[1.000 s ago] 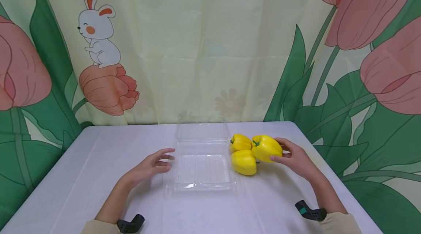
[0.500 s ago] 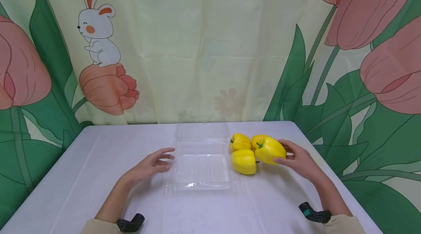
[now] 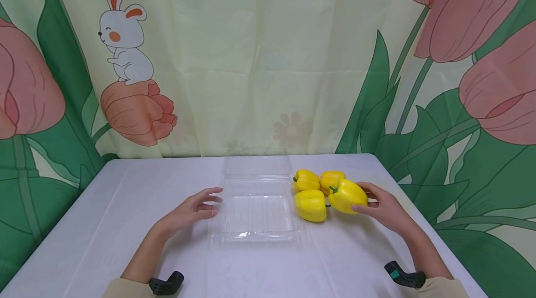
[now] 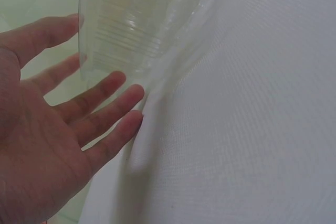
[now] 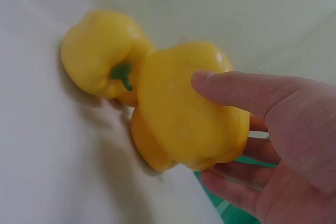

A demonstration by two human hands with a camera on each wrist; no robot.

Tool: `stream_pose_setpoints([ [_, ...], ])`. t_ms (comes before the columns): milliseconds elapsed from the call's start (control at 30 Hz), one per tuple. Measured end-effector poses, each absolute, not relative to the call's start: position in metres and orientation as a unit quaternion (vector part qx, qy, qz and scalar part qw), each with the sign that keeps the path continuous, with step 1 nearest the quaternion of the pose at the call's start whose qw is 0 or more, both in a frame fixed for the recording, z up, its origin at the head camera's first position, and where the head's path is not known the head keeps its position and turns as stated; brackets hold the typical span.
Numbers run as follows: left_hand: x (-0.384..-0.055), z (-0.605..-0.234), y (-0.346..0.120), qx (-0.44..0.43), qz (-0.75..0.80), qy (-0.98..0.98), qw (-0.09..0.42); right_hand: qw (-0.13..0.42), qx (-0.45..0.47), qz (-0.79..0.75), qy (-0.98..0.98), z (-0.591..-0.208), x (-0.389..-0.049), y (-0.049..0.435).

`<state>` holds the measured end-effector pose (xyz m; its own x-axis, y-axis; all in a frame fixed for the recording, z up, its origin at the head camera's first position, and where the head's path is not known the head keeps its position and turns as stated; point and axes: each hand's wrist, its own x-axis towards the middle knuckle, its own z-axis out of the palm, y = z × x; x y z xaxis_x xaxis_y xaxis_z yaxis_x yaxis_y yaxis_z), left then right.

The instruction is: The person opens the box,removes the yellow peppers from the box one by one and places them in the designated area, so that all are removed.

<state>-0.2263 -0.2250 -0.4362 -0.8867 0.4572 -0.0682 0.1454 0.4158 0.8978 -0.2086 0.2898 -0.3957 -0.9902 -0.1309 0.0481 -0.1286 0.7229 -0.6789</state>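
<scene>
My right hand [image 3: 383, 205] grips a yellow bell pepper [image 3: 346, 197], its green stem pointing left in the head view. In the right wrist view the thumb presses this pepper [image 5: 189, 108] from one side, with the other fingers behind it. Three more yellow peppers sit close by: a front one [image 3: 311, 206], a back left one [image 3: 306, 180] and one partly hidden behind the held pepper [image 3: 332, 179]. A clear plastic clamshell box [image 3: 257, 216] lies with its lid [image 3: 257, 167] folded back. My left hand [image 3: 192, 209] is beside its left edge, fingers spread and holding nothing.
The white-covered table [image 3: 251, 270] ends at a far edge just before a curtain [image 3: 234, 56] printed with tulips and a rabbit. Each wrist wears a black device, such as the left wrist camera [image 3: 166, 284].
My right hand has drawn the gripped pepper to the right and slightly nearer, uncovering more of the pepper behind it. The left hand has stayed in place.
</scene>
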Motion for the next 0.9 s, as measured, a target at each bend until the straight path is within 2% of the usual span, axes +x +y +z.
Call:
stream_pose_setpoints([
  [900, -0.226, -0.437, -0.226, 0.191, 0.515, 0.822, 0.153, 0.025, -0.055, -0.354, 0.933, -0.41, -0.203, 0.298],
])
